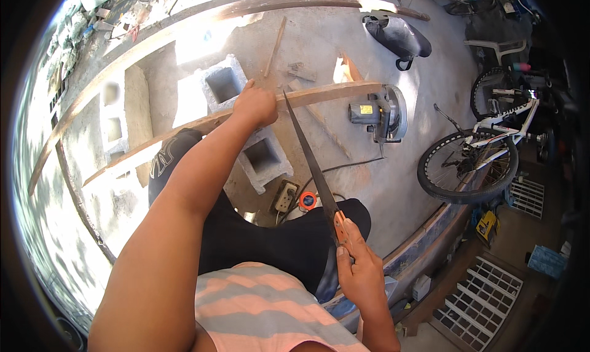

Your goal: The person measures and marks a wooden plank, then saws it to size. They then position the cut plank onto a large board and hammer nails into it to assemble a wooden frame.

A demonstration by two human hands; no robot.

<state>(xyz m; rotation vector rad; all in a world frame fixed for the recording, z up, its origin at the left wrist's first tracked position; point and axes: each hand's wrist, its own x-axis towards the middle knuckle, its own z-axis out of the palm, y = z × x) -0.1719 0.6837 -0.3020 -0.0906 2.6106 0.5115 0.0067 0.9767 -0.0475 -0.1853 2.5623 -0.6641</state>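
Okay, so the closest thing to containers was the grey hollow concrete block point(284, 166), with shadowed openings either side of the long, thin brown wooden strip point(335, 94) lying across it. Also spotted a floppy black bag-like thing point(409, 37); couldn't tell what was in it. All this sat on a pale, sun-patched concrete floor point(424, 100), with a white-framed bicycle point(513, 131) and a white grid panel point(482, 303) off to the right.

The left hand point(255, 105) was closed around the strip above the block. The right hand point(362, 266) was wrapped round the orange handle of a long dark-bladed handsaw point(311, 158), its tip overlapping the strip; couldn't tell if they touched. The grey-and-black circular saw point(384, 115) by the strip's far end wore a yellow label, print too small to read.
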